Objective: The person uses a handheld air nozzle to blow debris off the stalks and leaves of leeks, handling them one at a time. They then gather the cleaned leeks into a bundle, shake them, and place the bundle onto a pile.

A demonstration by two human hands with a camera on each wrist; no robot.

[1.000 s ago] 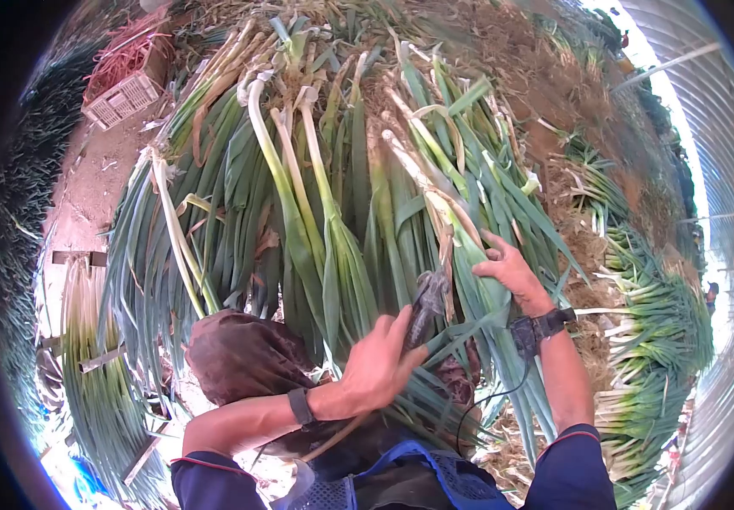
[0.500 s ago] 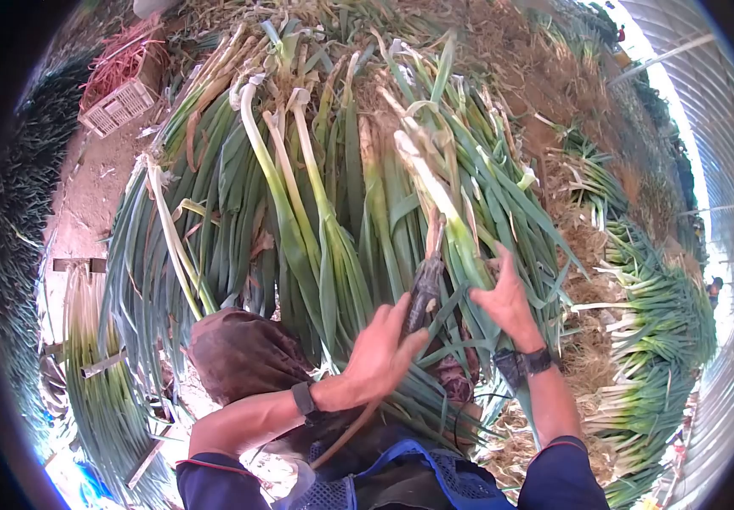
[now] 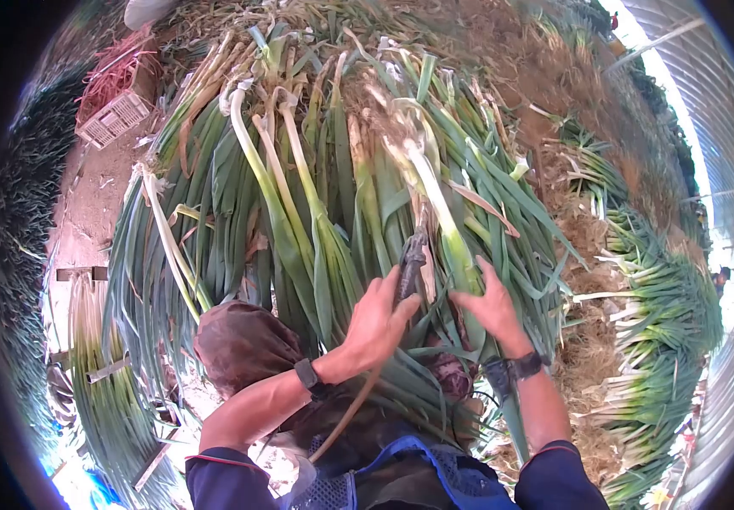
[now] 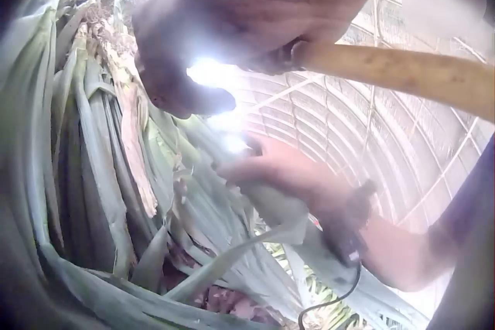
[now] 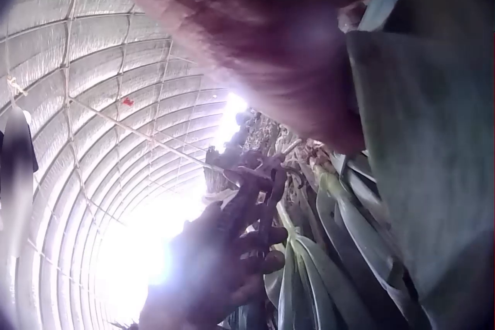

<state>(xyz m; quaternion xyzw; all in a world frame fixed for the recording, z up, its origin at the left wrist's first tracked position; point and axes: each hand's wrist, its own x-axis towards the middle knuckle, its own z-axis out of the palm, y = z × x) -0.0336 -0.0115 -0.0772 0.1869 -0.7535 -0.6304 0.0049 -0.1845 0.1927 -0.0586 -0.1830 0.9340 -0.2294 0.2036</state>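
The leek (image 3: 442, 208) lies near to far, pale root end far. The right hand (image 3: 490, 308) grips its near, green stretch. Just left, the left hand (image 3: 379, 321) grips a dark tool (image 3: 411, 259) that points far alongside the stalk.

Two grips showed, the left grip (image 3: 379, 321) and the right grip (image 3: 487, 308), each arm wearing one wrist strap (image 3: 308, 374). There was one dark tool (image 3: 410, 262) with one hose (image 3: 345, 416), one white crate (image 3: 113, 119) and one brown sack (image 3: 243, 344). Leeks, too many to count, lay in three lots: the left heap (image 3: 99, 374), the middle heap (image 3: 299, 195) and the right heap (image 3: 656, 323). One pale leek (image 3: 439, 204) lay on top.
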